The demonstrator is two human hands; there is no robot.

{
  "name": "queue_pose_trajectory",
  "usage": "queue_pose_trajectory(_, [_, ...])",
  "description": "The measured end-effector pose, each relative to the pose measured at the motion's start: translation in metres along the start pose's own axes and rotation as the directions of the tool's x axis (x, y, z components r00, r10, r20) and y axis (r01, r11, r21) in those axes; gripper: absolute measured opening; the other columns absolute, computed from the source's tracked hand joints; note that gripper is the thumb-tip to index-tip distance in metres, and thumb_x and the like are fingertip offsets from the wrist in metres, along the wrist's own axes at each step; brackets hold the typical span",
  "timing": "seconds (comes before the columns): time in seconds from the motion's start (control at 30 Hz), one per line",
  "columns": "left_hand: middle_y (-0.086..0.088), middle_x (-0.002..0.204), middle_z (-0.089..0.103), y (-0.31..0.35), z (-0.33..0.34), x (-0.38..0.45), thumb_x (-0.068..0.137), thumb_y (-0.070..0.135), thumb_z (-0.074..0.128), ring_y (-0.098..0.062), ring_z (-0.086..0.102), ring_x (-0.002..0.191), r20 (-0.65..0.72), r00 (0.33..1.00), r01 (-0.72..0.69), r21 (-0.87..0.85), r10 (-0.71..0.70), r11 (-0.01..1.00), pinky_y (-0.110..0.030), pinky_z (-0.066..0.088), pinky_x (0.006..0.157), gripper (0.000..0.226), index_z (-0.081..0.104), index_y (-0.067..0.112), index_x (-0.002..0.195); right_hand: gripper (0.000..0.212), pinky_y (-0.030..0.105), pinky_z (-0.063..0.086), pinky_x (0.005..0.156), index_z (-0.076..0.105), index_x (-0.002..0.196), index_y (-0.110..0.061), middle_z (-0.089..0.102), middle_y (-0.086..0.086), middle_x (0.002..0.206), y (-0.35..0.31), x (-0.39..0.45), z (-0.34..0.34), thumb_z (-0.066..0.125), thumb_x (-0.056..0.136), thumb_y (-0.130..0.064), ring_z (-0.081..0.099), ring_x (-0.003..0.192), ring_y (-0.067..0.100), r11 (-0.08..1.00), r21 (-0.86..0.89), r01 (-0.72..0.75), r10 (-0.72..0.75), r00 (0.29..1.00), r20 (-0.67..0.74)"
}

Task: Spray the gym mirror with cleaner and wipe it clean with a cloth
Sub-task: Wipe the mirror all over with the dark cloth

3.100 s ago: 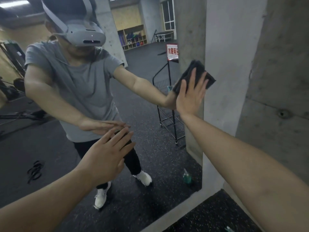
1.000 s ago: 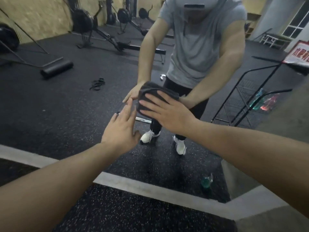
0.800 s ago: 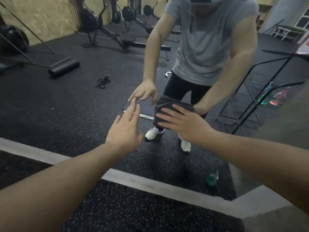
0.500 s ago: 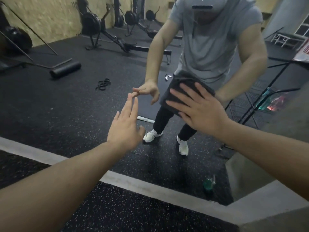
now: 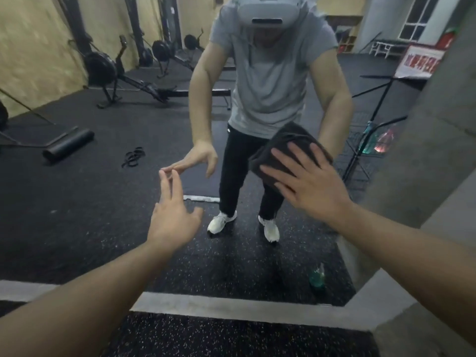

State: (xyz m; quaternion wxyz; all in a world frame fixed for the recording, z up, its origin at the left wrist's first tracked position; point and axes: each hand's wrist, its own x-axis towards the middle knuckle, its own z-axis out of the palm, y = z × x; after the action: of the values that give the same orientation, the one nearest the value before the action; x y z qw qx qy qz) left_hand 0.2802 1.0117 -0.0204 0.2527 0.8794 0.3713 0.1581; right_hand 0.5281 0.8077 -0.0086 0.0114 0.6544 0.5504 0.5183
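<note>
Currently mid-wipe: right hand [image 5: 309, 184] presses dark cloth [image 5: 280, 148] flat against mirror [image 5: 90, 202], fingers straight. Left hand [image 5: 172, 217] relaxed, holding nothing, fingertips at glass. Spraying looks done; green bottle [image 5: 317, 276] reflected on floor. Wiping remains.

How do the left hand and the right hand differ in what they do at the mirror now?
The right hand presses a dark cloth flat on the mirror; the left hand holds nothing. The right hand's fingers are spread wide over the cloth; the left hand's fingers point forward, their tips at the glass. The right hand is higher and nearer the concrete pillar. Both are open, with bare forearms.
</note>
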Motion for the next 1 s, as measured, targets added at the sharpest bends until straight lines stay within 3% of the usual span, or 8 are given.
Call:
queue_pose_trajectory(0.23, [0.007, 0.164, -0.032, 0.025, 0.007, 0.004, 0.098, 0.032, 0.058, -0.016, -0.009, 0.157, -0.177, 0.974, -0.135, 0.043, 0.141, 0.990, -0.040, -0.002, 0.127, 0.098, -0.016, 0.019, 0.161, 0.057, 0.064, 0.008, 0.123, 0.019, 0.161, -0.025, 0.022, 0.023, 0.166, -0.018, -0.004, -0.009, 0.037, 0.108, -0.038, 0.016, 0.151, 0.050, 0.732, 0.038, -0.680, 0.680, 0.733, 0.002])
queue_pose_trajectory(0.3, [0.009, 0.164, -0.033, 0.025, 0.003, 0.004, 0.098, 0.032, 0.059, -0.012, -0.013, 0.156, -0.181, 0.966, -0.175, 0.072, 0.185, 0.982, -0.038, -0.004, 0.127, 0.099, -0.017, 0.018, 0.160, 0.064, 0.062, 0.001, 0.123, 0.008, 0.161, -0.029, 0.013, 0.017, 0.168, -0.054, 0.022, -0.003, 0.040, 0.106, -0.039, 0.013, 0.151, 0.048, 0.752, 0.055, -0.657, 0.655, 0.754, 0.045])
queue_pose_trajectory(0.4, [0.006, 0.164, -0.032, 0.022, -0.001, 0.000, 0.096, 0.031, 0.062, -0.012, -0.017, 0.155, -0.175, 0.943, -0.253, 0.172, 0.282, 0.952, -0.037, -0.007, 0.126, 0.103, -0.017, 0.017, 0.160, 0.070, 0.056, 0.000, 0.125, 0.026, 0.160, -0.038, 0.021, 0.006, 0.168, -0.100, 0.042, 0.006, 0.059, 0.098, -0.035, 0.015, 0.152, 0.036, 0.928, 0.114, -0.355, 0.348, 0.934, 0.079])
queue_pose_trajectory(0.57, [0.003, 0.165, -0.031, 0.040, -0.001, -0.009, 0.095, 0.034, 0.057, -0.010, -0.027, 0.152, -0.022, 0.867, -0.460, 0.346, 0.497, 0.818, -0.036, -0.010, 0.126, 0.099, -0.015, 0.020, 0.161, 0.052, 0.050, 0.008, 0.126, 0.041, 0.155, -0.038, 0.036, 0.001, 0.164, -0.069, 0.014, 0.004, 0.053, 0.104, -0.038, 0.025, 0.152, 0.029, 0.930, 0.126, -0.344, 0.341, 0.939, 0.043])
queue_pose_trajectory(0.67, [0.008, 0.157, -0.042, 0.059, 0.004, -0.011, 0.098, 0.039, 0.051, -0.009, -0.036, 0.148, 0.064, 0.831, -0.531, 0.390, 0.553, 0.752, -0.036, -0.015, 0.125, 0.094, -0.022, 0.026, 0.156, 0.055, 0.055, 0.007, 0.125, 0.035, 0.157, -0.033, 0.033, 0.013, 0.164, -0.026, -0.035, -0.006, 0.049, 0.104, -0.041, 0.024, 0.151, 0.040, 0.802, 0.081, -0.592, 0.586, 0.806, 0.081])
queue_pose_trajectory(0.87, [0.009, 0.164, -0.027, 0.088, 0.025, -0.013, 0.092, 0.034, 0.061, -0.011, -0.021, 0.154, 0.091, 0.719, -0.654, 0.425, 0.689, 0.626, -0.039, -0.009, 0.126, 0.094, 0.004, 0.018, 0.164, 0.066, 0.061, 0.009, 0.124, 0.017, 0.163, -0.017, 0.006, 0.024, 0.169, 0.023, -0.073, -0.020, 0.025, 0.105, -0.046, 0.006, 0.156, 0.043, 0.182, 0.102, -0.978, 0.966, 0.197, 0.166])
queue_pose_trajectory(0.93, [0.007, 0.167, -0.021, 0.094, 0.032, -0.016, 0.089, 0.032, 0.063, -0.012, -0.016, 0.155, 0.101, 0.700, -0.671, 0.432, 0.707, 0.602, -0.038, -0.008, 0.125, 0.095, 0.008, 0.017, 0.164, 0.066, 0.059, 0.007, 0.125, 0.013, 0.164, -0.016, 0.003, 0.024, 0.169, 0.016, -0.058, -0.019, 0.020, 0.104, -0.044, 0.004, 0.155, 0.045, 0.113, 0.150, -0.982, 0.976, 0.138, 0.170])
queue_pose_trajectory(1.0, [0.006, 0.168, -0.017, 0.100, 0.036, -0.019, 0.087, 0.033, 0.063, -0.013, -0.013, 0.156, 0.105, 0.692, -0.679, 0.432, 0.714, 0.594, -0.037, -0.009, 0.125, 0.095, 0.009, 0.017, 0.164, 0.063, 0.061, 0.012, 0.125, 0.012, 0.163, -0.016, 0.008, 0.028, 0.167, -0.002, -0.043, -0.016, 0.024, 0.106, -0.040, 0.008, 0.154, 0.049, 0.205, 0.139, -0.969, 0.965, 0.223, 0.135])
